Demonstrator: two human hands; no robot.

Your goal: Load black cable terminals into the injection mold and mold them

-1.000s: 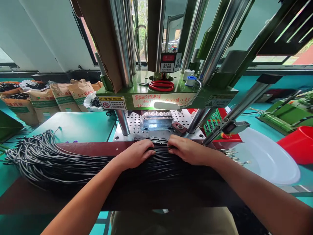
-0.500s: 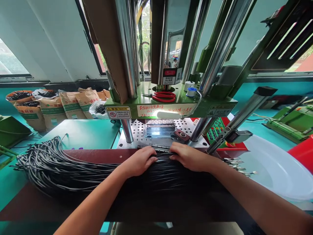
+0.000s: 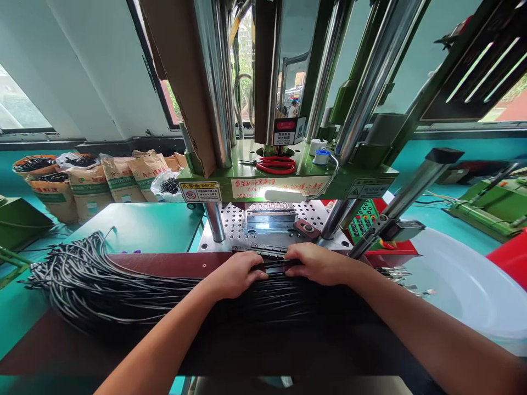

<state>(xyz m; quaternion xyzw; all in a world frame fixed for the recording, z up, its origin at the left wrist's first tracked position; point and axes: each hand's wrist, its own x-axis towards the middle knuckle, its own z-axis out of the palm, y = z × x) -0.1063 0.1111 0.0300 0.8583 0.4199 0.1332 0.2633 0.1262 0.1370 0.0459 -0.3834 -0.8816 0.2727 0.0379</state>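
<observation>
Both my hands are side by side at the front of a press, over a thick bundle of black cables [image 3: 275, 302]. My left hand [image 3: 242, 274] is closed, thumb and fingers gripping a few black cables [image 3: 275, 264]. A short way to the right, my right hand [image 3: 315, 264] pinches the same cables. They stretch across the gap between the hands. Just beyond lies a dark metal mould strip [image 3: 267, 250] at the front of the perforated metal plate [image 3: 230, 225]. How many cables are held I cannot tell.
Overhead is the press's green crosshead [image 3: 255, 186], carrying red-handled scissors [image 3: 275, 164]. Metal columns [image 3: 214, 222] stand either side of the plate. Loose cable ends [image 3: 69, 269] spread to the left on the brown board [image 3: 164, 263]. A white basin [image 3: 465, 285] sits at right; paper sacks [image 3: 86, 192] stand behind.
My fingers have shifted slightly on the cables, and the gap beneath the held cables shows more. The view has moved slightly.
</observation>
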